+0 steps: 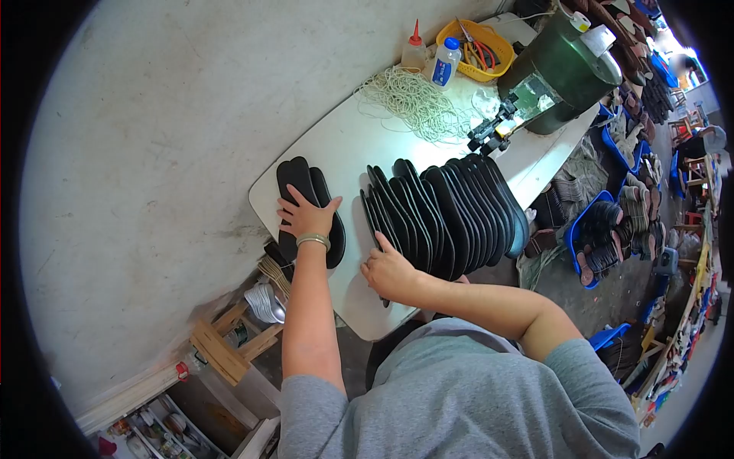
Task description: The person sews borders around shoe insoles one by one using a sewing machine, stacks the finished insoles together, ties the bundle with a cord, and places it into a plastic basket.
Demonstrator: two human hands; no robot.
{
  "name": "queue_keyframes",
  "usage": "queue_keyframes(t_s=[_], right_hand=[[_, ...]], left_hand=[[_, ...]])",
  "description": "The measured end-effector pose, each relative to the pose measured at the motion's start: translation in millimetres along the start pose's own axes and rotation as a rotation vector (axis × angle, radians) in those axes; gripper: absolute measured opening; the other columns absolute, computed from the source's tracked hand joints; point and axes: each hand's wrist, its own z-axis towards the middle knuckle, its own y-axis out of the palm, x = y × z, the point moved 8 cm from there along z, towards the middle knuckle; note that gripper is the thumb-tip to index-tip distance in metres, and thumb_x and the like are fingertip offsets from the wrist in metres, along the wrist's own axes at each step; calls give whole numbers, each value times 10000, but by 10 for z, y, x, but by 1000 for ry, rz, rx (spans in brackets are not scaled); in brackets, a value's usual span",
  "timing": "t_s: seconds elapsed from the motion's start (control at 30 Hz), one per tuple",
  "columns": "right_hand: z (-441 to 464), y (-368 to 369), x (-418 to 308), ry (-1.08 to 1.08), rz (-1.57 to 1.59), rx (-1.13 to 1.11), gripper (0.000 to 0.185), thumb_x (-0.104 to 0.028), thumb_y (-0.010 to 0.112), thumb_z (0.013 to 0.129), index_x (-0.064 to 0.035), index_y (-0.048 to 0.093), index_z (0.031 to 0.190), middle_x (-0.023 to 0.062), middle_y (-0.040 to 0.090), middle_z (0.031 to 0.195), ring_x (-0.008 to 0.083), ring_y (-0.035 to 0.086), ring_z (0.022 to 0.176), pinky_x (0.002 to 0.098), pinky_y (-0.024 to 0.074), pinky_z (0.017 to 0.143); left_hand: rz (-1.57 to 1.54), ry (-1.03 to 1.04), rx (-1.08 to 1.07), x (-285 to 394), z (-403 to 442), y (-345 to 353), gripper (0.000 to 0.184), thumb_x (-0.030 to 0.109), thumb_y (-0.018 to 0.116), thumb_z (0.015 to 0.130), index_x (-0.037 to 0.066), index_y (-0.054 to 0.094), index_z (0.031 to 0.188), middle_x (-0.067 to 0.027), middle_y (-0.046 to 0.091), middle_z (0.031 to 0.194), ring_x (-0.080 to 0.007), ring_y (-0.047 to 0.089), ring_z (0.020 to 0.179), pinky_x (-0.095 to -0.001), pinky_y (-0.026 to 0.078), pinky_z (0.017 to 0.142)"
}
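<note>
Several black shoe soles stand on edge in a long leaning row on the white table. On the left part of the table lie a few more black soles, flat and side by side. My left hand rests on these flat soles with its fingers spread, a bangle at the wrist. At the near left end of the row is my right hand, its index finger extended against the outermost sole and its other fingers curled. Its thumb and the sole's lower edge are partly hidden.
Behind the row are tangled pale string, a glue bottle, a red-tipped bottle, a yellow tool basket, a black clamp-like device and a green cylinder. Blue bins of soles stand right; a wooden stool is lower left.
</note>
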Motion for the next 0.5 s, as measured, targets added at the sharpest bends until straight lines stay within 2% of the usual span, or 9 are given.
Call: queue_keyframes(t_s=[0.03, 0.07, 0.17, 0.2, 0.3, 0.33, 0.43, 0.47, 0.5], right_hand=[[-13, 18, -3, 2, 29, -8, 246, -202, 514, 870, -33, 688, 914, 82, 676, 824, 252, 611, 924, 603, 206, 1109], [-26, 31, 5, 4, 58, -14, 245, -202, 519, 868, -30, 687, 915, 81, 674, 826, 251, 610, 924, 609, 205, 1109], [-70, 24, 92, 12, 136, 10, 239, -199, 531, 860, -28, 686, 918, 76, 667, 835, 249, 609, 927, 625, 194, 1112], [-105, 15, 99, 19, 166, 24, 236, -198, 535, 858, -28, 686, 918, 74, 664, 839, 248, 609, 929, 630, 189, 1114], [-105, -4, 87, 3, 156, -11, 230, -197, 542, 852, -31, 688, 914, 71, 661, 840, 245, 609, 932, 635, 182, 1116], [-81, -10, 77, -7, 136, -36, 228, -197, 543, 851, -32, 689, 912, 70, 661, 839, 244, 609, 933, 636, 181, 1116], [-77, -4, 72, -21, 133, -36, 229, -189, 538, 850, -26, 690, 903, 69, 660, 839, 241, 610, 936, 649, 169, 1113], [-100, -23, 92, -36, 183, -5, 200, -185, 571, 837, -41, 686, 915, 69, 661, 843, 253, 617, 908, 597, 219, 1118], [-186, -166, 164, -32, 317, 135, 192, -193, 591, 833, -51, 686, 923, 70, 661, 845, 256, 620, 906, 560, 267, 1097]], left_hand=[[12, 9, 10, -15, 15, 94, 1157, 580, 755, 699, 90, 119, 1533, -317, 179, 1517, -483, 217, 1394, -597, 209, 1114], [24, 72, 122, -2, 7, 91, 1115, 478, 783, 708, 87, 136, 1527, -315, 327, 1418, -469, 342, 1314, -570, 295, 1073], [-100, 190, 45, 4, -29, 77, 1087, 370, 808, 698, 77, 156, 1516, -267, 466, 1244, -440, 462, 1175, -527, 377, 1008], [-127, 263, 132, 33, -80, 2, 1052, 278, 806, 700, 89, 166, 1513, -228, 513, 1117, -418, 526, 1056, -499, 427, 953], [-111, 225, -107, 28, -62, 20, 1039, 268, 791, 722, 115, 143, 1520, -246, 511, 1163, -415, 544, 1073, -499, 442, 954], [-42, 131, -208, 64, -121, -31, 1036, 284, 778, 735, 128, 123, 1523, -266, 502, 1214, -418, 563, 1083, -497, 464, 944], [115, 54, -253, 74, -148, 68, 1041, 320, 763, 741, 126, 105, 1524, -282, 490, 1254, -430, 573, 1091, -486, 474, 944], [92, 66, -281, 113, -179, 106, 1017, 327, 744, 742, 105, 124, 1517, -277, 510, 1238, -440, 589, 1058, -483, 486, 927], [73, 106, -265, 136, -221, 160, 1002, 315, 738, 739, 92, 139, 1512, -276, 527, 1212, -445, 597, 1036, -487, 489, 922]])
